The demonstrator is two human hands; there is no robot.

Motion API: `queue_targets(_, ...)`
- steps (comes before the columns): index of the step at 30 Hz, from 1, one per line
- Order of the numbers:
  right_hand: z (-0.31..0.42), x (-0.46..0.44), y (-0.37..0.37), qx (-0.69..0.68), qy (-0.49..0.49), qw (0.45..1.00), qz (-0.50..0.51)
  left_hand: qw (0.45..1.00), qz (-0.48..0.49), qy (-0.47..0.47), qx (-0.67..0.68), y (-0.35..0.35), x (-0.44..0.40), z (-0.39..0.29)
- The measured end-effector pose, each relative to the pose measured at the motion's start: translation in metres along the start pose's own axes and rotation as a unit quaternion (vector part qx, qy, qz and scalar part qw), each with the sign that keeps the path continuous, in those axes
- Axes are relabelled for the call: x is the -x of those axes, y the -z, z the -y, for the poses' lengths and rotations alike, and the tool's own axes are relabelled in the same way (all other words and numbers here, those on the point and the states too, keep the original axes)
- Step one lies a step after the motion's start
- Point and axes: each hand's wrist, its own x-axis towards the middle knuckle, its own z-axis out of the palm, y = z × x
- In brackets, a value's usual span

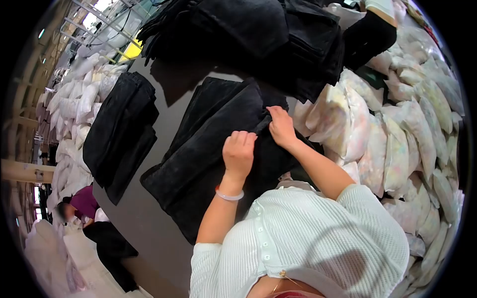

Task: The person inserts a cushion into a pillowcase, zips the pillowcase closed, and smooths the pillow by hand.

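A pair of black trousers (208, 134) lies spread across the grey table in front of me, partly over more dark cloth. My left hand (238, 154) is on it with the fingers curled in, gripping the cloth near its upper right part. Close by, my right hand (281, 126) pinches the same garment at its right-hand end, where the cloth bunches up. Both hands are closed, and the fingertips are partly hidden in the dark fabric. The lower right of the garment hangs toward my body.
A tall stack of black garments (238, 35) stands at the table's far side, and a smaller folded pile (121, 129) lies left on the grey table (129, 228). Stuffed white bags (367, 129) crowd the right. A person in purple (84, 203) bends at the left; another stands top right.
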Motion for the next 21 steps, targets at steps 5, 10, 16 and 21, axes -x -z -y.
queue_targets(5, 0.002, 0.002, 0.013, -0.04, 0.015, 0.999, 0.023, 0.999, -0.001, 0.036, -0.017, -0.003, 0.001, 0.001)
queue_targets(10, 0.007, -0.002, 0.012, 0.012, 0.06, 0.997, 0.045, 0.998, 0.042, 0.039, -0.016, 0.0, 0.001, 0.005)
queue_targets(16, 0.002, -0.014, 0.007, 0.138, 0.096, 0.982, 0.081, 0.985, 0.068, 0.1, -0.126, 0.022, 0.018, 0.014)
queue_targets(21, -0.011, -0.021, 0.008, 0.109, 0.089, 0.978, 0.152, 0.966, 0.063, 0.202, -0.149, 0.098, 0.067, 0.049)
